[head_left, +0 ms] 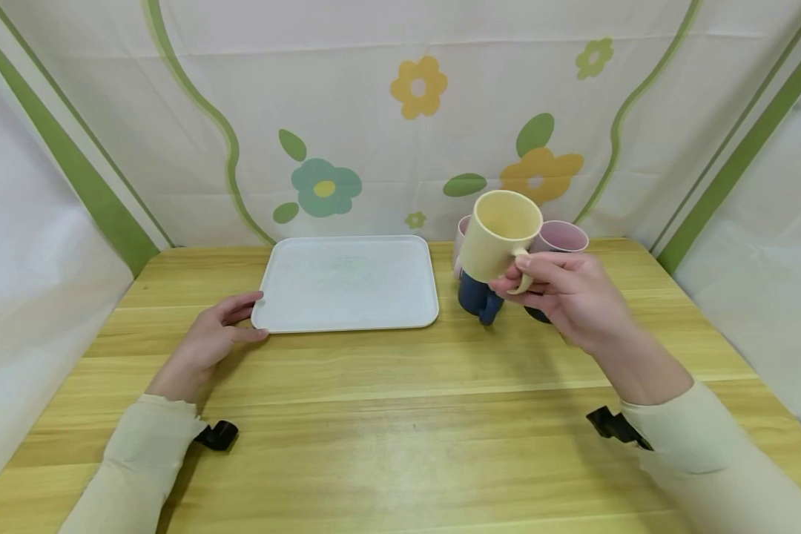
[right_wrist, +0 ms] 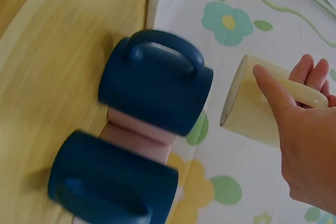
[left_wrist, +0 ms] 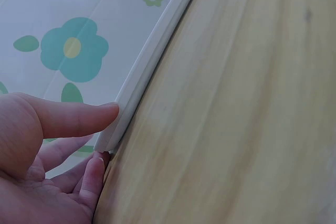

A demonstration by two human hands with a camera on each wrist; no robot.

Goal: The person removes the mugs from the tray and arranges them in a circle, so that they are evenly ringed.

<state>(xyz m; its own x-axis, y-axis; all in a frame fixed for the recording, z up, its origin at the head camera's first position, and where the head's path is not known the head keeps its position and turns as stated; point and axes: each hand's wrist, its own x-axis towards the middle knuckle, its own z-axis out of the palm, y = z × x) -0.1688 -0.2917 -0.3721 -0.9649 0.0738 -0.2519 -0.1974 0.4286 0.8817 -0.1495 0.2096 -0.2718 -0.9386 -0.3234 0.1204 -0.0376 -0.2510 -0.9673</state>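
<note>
A white rectangular tray (head_left: 347, 285) lies on the table's left-centre. My left hand (head_left: 216, 334) grips its near left corner, thumb on the near rim and fingers at the left side; in the left wrist view, fingertips reach under the corner. My right hand (head_left: 574, 297) holds a pale yellow mug (head_left: 490, 248) by its handle, raised above the table and tilted. Below and behind it stand a dark blue mug (head_left: 474, 293) and a pink mug (head_left: 460, 233). Another pink mug (head_left: 564, 234) shows behind my right hand. In the right wrist view, a second blue mug (right_wrist: 110, 177) stands beside the first.
The wooden table (head_left: 374, 430) reaches back to a white curtain (head_left: 347, 96) printed with flowers and green lines. White cloth also hangs at both sides. A black mount sits on each wrist.
</note>
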